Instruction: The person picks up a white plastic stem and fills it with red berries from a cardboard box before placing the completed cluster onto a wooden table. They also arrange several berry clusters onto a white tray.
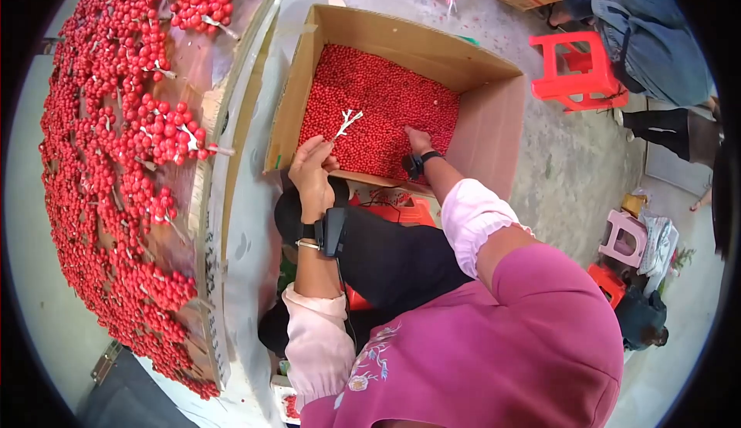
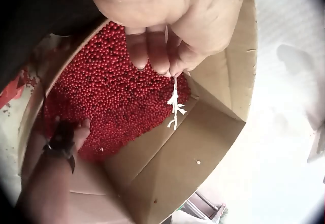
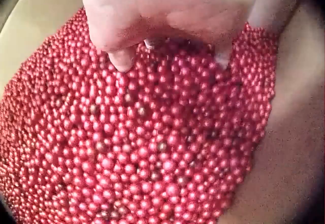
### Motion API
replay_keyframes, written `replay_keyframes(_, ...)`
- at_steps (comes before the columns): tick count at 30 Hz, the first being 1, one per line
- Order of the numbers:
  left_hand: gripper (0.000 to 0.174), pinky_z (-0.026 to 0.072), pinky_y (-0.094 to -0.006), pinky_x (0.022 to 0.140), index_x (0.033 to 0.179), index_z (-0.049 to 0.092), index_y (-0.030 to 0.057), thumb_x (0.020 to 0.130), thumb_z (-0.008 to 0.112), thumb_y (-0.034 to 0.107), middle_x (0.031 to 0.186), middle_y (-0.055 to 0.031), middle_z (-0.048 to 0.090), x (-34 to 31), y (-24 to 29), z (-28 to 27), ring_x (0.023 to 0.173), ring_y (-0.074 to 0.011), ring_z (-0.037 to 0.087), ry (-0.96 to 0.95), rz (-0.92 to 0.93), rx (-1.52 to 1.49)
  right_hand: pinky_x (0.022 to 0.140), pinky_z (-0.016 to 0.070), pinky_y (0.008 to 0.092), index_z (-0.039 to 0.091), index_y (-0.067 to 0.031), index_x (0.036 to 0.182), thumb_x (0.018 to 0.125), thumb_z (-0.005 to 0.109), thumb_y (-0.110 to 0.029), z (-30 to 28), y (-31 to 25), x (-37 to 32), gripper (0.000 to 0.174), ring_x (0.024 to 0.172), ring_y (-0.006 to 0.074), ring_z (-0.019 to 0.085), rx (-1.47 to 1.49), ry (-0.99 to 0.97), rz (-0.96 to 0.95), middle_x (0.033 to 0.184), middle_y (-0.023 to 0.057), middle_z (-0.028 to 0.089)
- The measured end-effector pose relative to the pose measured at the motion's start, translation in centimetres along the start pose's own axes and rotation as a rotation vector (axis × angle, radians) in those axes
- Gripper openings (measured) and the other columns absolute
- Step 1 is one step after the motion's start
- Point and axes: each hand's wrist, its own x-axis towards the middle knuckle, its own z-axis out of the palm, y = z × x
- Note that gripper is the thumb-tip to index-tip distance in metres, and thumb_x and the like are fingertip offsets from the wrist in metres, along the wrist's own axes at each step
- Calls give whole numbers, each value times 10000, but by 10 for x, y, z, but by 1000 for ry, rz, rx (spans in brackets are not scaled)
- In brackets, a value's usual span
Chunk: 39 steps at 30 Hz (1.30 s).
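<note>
Stripping berries from their stalks appears to be the step in hand, judging by the bare white stem [image 1: 347,123], which is pinched narrowly between the thumb and fingertips of the left hand [image 1: 312,169] above the near edge of the cardboard box [image 1: 490,127], toward its near left corner. No fruit is seen on that stem, so its picking looks finished; the next move probably calls for the stem to be carried clear of the rim and let go, then for a fresh sprig to be picked up. Inside the box, toward the near right corner, the right hand [image 1: 419,141] is held low with its fingers bent down at the loose berries [image 1: 363,81]; whether anything is gripped beneath the palm cannot be told. The box is spread from wall to wall with these red berries, and bare cardboard is left showing above them; a pale fleck is caught among them in the left wrist view. Beside the box's left side, the table [image 1: 199,57] is heaped with berry clusters [image 1: 162,135], pale stalks attached, some pointed toward its right edge.
</note>
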Motion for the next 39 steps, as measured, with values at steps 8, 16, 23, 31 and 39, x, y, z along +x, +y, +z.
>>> replay_keyframes(8, 189, 426, -194, 471, 940, 570, -2, 752, 594, 0, 735, -43, 584, 31, -8, 30, 542, -80, 518, 58, 71, 80, 840, 423, 333, 573, 13, 1021, 833, 468, -257, -29, -116, -66, 345, 968, 255, 551, 1031, -264, 536, 1064, 136, 587)
replay_keyframes(16, 192, 417, -190, 456, 930, 584, 3, 739, 587, -10, 755, -47, 584, 65, -32, 26, 537, -78, 507, 122, 153, 266, 815, 435, 318, 565, -21, 1063, 843, 490, -237, -89, -190, -97, 318, 962, 208, 552, 57, 96, -1136, 1092, 87, 574)
replay_keyframes(23, 204, 419, -190, 461, 929, 591, 5, 726, 591, -10, 761, -45, 593, 68, -27, 19, 538, -79, 510, 116, 180, 235, 808, 412, 313, 548, -32, 1107, 811, 555, -295, -65, -161, -43, 396, 972, 209, 522, 668, -50, -388, 1118, 79, 563)
replay_keyframes(31, 208, 422, -194, 476, 915, 595, -4, 708, 600, -19, 751, -57, 602, 75, -25, 17, 534, -89, 515, 177, 184, 260, 881, 394, 369, 541, -23, 1112, 823, 535, -308, -16, -136, 17, 406, 1014, 246, 521, 908, -12, 383, 1089, 83, 580)
replay_keyframes(39, 213, 427, -202, 469, 903, 602, -12, 691, 601, -24, 756, -66, 608, 85, -29, 16, 514, -94, 516, 193, 167, 472, 871, 403, 371, 537, -38, 1114, 853, 509, -258, -62, -184, -67, 343, 1085, 209, 469, 710, -515, -583, 1149, 77, 535)
